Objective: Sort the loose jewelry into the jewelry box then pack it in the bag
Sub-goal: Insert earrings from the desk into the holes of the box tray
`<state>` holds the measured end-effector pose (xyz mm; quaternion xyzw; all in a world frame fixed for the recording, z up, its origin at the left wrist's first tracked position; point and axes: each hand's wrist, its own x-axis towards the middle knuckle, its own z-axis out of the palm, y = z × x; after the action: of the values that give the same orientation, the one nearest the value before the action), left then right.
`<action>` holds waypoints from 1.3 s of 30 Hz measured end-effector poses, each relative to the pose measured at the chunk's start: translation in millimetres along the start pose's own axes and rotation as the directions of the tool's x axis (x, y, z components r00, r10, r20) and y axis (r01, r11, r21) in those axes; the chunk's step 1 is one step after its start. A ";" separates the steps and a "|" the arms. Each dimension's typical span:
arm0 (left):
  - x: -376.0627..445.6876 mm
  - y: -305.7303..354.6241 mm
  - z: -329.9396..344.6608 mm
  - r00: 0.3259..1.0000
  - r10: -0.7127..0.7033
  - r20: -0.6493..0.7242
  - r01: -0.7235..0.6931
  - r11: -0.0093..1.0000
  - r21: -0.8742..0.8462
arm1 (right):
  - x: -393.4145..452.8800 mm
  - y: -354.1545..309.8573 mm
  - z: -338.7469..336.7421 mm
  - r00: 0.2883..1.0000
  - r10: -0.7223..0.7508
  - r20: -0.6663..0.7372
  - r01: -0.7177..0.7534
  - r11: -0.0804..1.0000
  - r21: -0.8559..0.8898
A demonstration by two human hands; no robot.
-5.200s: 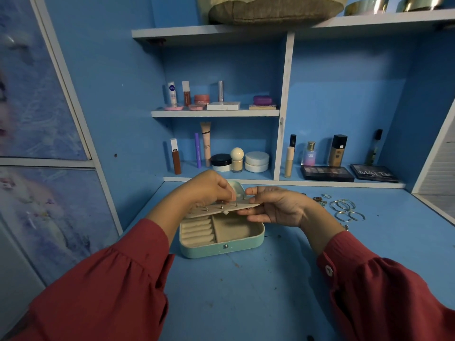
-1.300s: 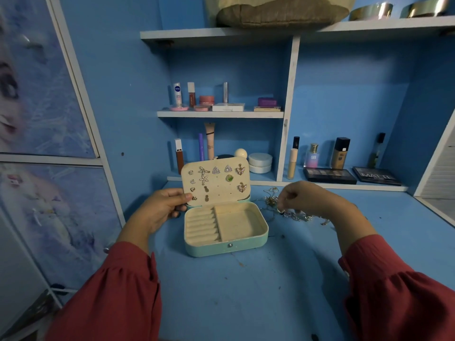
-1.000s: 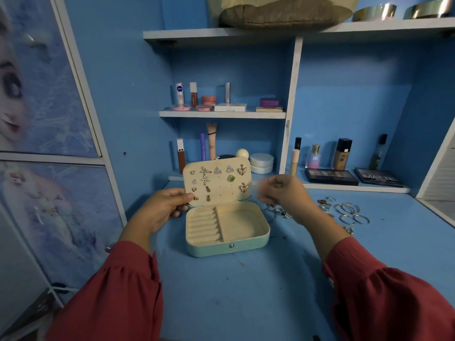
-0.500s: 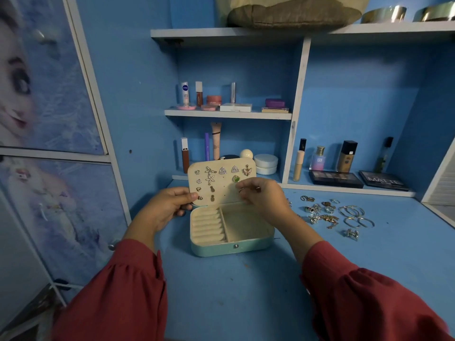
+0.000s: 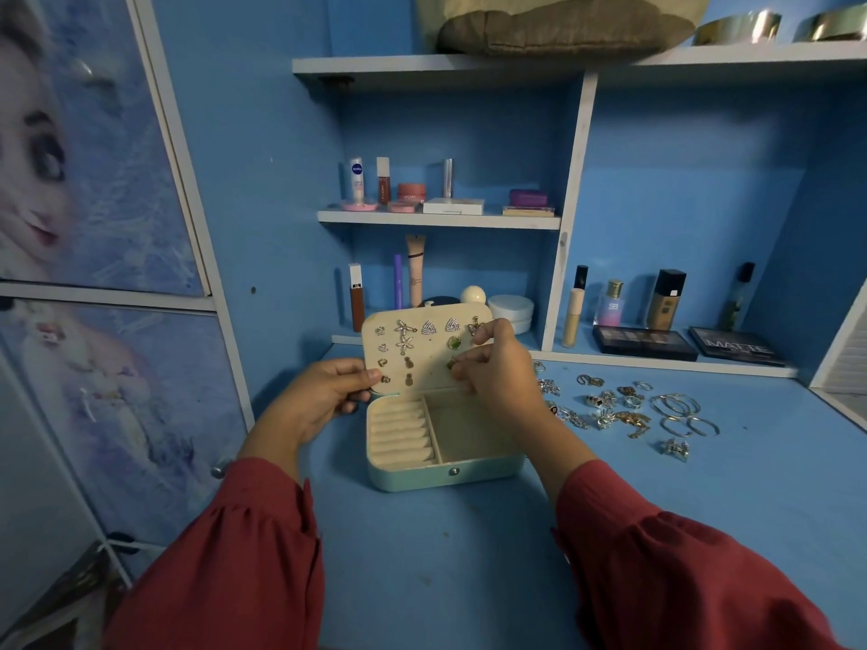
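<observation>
I see the jewelry box (image 5: 445, 443) sitting open on the blue surface (image 5: 469, 555), straight ahead of me, its mint-green shell facing me with a small snap at the front. Inside it, a row of ring rolls fills the left part and a plain compartment the right. Standing upright at the back of the box is the cream earring panel (image 5: 424, 347), studded with earrings in several shapes. My left hand (image 5: 323, 398) holds the panel's lower left edge, thumb on the front and fingers curled behind, so that grip is grasping the panel. My right hand (image 5: 497, 368) is at the panel's right side, its fingertips pinching a small earring (image 5: 451, 364) against the cream face; that grip is closed on the earring. Both arms wear red sleeves (image 5: 225, 570). To the right of the box, near it on the surface, lies the loose jewelry (image 5: 624, 408): a scatter of rings, chains and several thin hoops. Behind everything, blue shelves (image 5: 438, 218) carry makeup bottles, tubes, jars and two dark palettes, and a brown bag (image 5: 563, 25) rests on the top shelf. A pictured cabinet door (image 5: 94, 180) stands at my left.
</observation>
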<state>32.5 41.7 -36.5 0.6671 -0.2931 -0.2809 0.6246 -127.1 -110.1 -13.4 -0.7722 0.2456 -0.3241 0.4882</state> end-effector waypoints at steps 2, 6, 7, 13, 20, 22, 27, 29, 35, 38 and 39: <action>-0.1 -0.1 0.0 1.000 -0.001 0.001 0.001 1.000 0.004 | 0.1 -0.1 0.2 1.000 0.010 -0.024 -0.010 1.000 -0.022; 0.1 -0.3 -0.4 1.000 -0.002 -0.001 0.002 1.000 0.007 | 1.1 -1.0 1.5 0.998 0.036 -0.047 -0.037 0.999 -0.025; 0.1 -0.4 -0.5 1.000 -0.002 0.001 0.002 1.000 0.006 | 0.9 -1.1 1.9 0.998 0.036 -0.053 -0.038 0.999 -0.025; -0.3 -0.5 -1.1 1.000 -0.001 0.006 0.001 1.000 0.004 | -0.6 -0.8 1.6 0.996 -0.017 -0.083 0.006 0.991 -0.137; 0.4 -1.8 -3.9 1.000 -0.006 0.021 0.006 1.000 0.001 | -8.0 -2.1 -0.6 0.987 -0.022 -0.158 -0.002 0.989 -0.146; 0.2 -2.0 -3.7 1.000 -0.004 0.023 0.004 1.000 0.000 | -8.5 -1.9 -0.2 0.987 0.007 -0.159 -0.026 0.993 -0.117; 0.6 -2.7 -5.3 0.999 -0.013 0.036 0.013 1.000 -0.002 | -8.6 -0.7 5.7 0.991 0.051 -0.125 -0.057 0.997 -0.044; 0.8 -3.0 -5.7 0.999 -0.012 0.041 0.013 1.000 -0.008 | -4.1 1.3 7.2 0.985 0.118 -0.125 -0.115 0.993 0.030; 0.8 -3.0 -5.5 0.999 -0.012 0.042 0.012 1.000 -0.006 | 6.6 9.6 7.7 0.982 0.168 -0.091 -0.164 0.985 0.052; 0.9 -2.9 -5.6 0.999 -0.012 0.044 0.013 1.000 -0.012 | 5.4 7.3 6.1 0.980 0.184 -0.072 -0.180 0.982 0.055; 1.0 -2.9 -5.7 0.999 -0.012 0.045 0.013 1.000 -0.012 | 5.3 6.5 5.7 0.979 0.194 -0.064 -0.190 0.980 0.059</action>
<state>37.5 45.0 -39.1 0.6587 -0.3012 -0.3016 0.6200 -119.7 -113.1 -19.7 -0.7200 0.3273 -0.3086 0.5284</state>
